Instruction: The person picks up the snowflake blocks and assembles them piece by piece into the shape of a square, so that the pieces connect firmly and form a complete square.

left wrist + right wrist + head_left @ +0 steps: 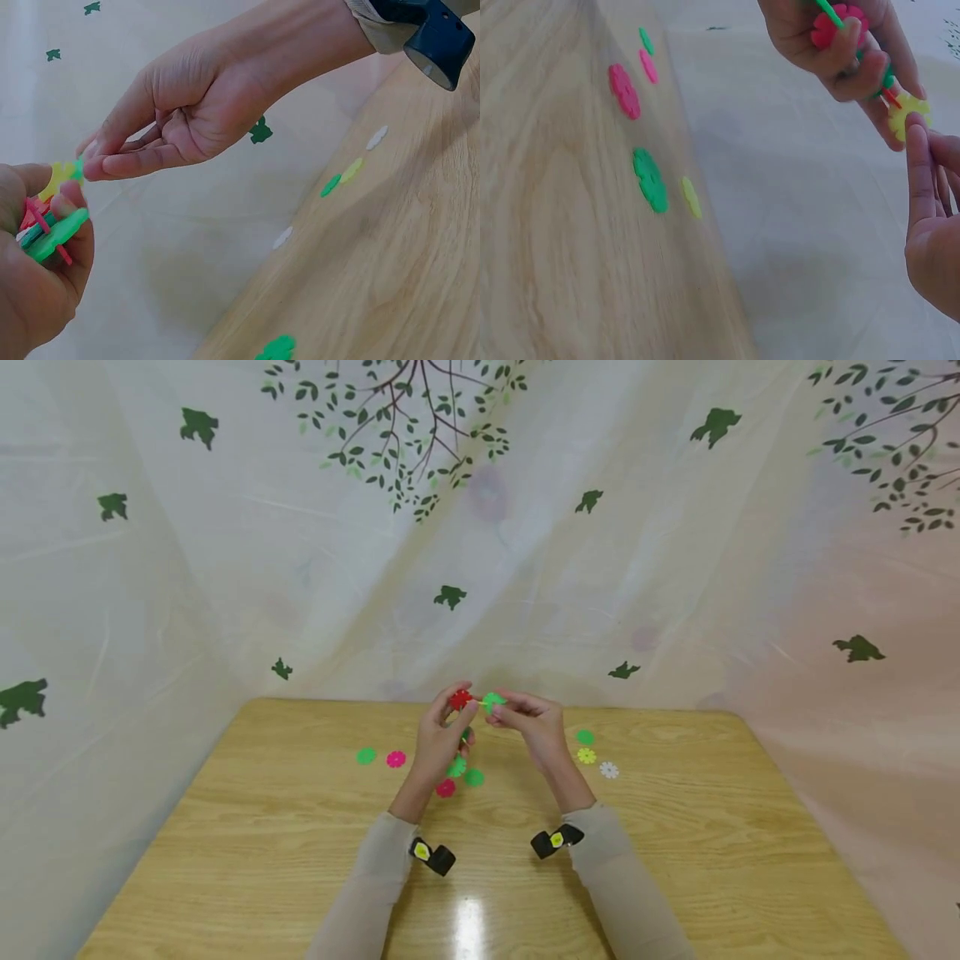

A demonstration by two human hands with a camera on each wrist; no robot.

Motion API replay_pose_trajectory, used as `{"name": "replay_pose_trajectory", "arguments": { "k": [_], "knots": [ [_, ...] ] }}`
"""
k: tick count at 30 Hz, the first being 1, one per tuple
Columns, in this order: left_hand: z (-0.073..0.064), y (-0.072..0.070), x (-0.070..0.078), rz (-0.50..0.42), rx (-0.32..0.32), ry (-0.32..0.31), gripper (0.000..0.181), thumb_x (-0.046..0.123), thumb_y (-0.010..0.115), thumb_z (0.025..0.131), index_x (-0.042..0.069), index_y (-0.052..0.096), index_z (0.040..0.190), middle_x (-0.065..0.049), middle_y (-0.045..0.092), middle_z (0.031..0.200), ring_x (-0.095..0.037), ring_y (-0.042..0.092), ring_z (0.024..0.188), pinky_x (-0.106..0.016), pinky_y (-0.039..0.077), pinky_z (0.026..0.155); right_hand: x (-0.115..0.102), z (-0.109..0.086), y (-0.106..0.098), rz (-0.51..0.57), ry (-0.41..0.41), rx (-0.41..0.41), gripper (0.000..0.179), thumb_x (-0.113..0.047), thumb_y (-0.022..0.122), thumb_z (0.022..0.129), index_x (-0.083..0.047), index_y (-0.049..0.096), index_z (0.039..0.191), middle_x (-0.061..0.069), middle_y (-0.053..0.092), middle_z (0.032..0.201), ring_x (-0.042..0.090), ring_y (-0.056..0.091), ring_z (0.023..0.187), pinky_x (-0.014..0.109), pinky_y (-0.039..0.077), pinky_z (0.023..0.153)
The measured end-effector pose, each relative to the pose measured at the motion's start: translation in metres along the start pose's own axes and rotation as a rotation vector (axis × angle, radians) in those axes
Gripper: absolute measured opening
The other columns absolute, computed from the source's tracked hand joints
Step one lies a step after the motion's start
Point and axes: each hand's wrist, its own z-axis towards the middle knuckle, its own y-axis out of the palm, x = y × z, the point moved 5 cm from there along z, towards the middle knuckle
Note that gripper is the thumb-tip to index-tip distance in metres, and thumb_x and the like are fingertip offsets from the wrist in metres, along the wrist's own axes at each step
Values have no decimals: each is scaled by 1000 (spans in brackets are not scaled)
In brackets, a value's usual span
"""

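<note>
My left hand (438,739) grips a small cluster of joined flower-shaped plastic discs. A red disc (461,699) shows by its thumb in the head view, and a green disc (60,234) crossed by a pink one sits among its fingers in the left wrist view. Between the two hands a yellow disc (909,116) stands at the end of the cluster. With thumb and fingertips my right hand (536,727) pinches a green disc (492,702) that touches or nearly touches the yellow one. Fingers hide how they join.
Below the hands, a pink disc (446,788) and a green disc (474,778) lie on the wooden table (262,860). Another pink disc (396,759) lies to the left. At right are yellow (587,756) and white (609,770) discs. A printed curtain (337,568) hangs behind.
</note>
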Motion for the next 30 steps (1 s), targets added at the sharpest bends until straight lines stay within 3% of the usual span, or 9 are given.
{"name": "replay_pose_trajectory", "arguments": {
  "k": [6,14,19,24,27,30],
  "knots": [
    [0,0,-3,-37,37,-12,42,21,64,102,19,57,143,-3,67,110,-6,56,51,-15,41,40,1,0,2,11,5,15,45,6,69,92,28,51,127,-1,76,82,12,76,74,28,64,73],
    [2,1,-5,-13,12,-30,40,17,64,102,11,56,140,-10,65,120,-5,56,51,-16,39,38,2,0,-2,-38,41,-24,42,8,67,93,27,52,127,-2,75,83,12,76,77,28,64,76],
    [0,2,-6,5,-22,-69,38,16,63,102,12,55,140,-2,63,94,-9,56,50,-17,40,39,-1,-1,-4,-132,70,-61,40,6,71,91,21,59,125,-4,75,87,9,74,80,28,63,80],
    [0,2,-8,25,-35,-145,38,26,57,106,16,53,142,0,60,69,-11,52,48,-19,39,39,-8,0,-4,-240,65,-91,37,4,75,88,13,66,123,-6,75,89,8,71,82,27,63,80],
    [0,2,-12,18,-28,-226,38,32,53,107,20,51,144,-1,62,77,-10,51,47,-18,39,39,-8,1,-6,-259,66,-105,36,4,76,88,13,67,122,-4,76,91,8,72,83,27,63,80],
    [-1,2,-15,10,-19,-288,40,35,55,106,20,52,143,-4,64,99,-8,52,49,-18,40,41,-3,1,-9,-278,75,-119,35,2,76,88,12,68,121,-1,77,93,9,72,83,28,63,80]
  ]
}}
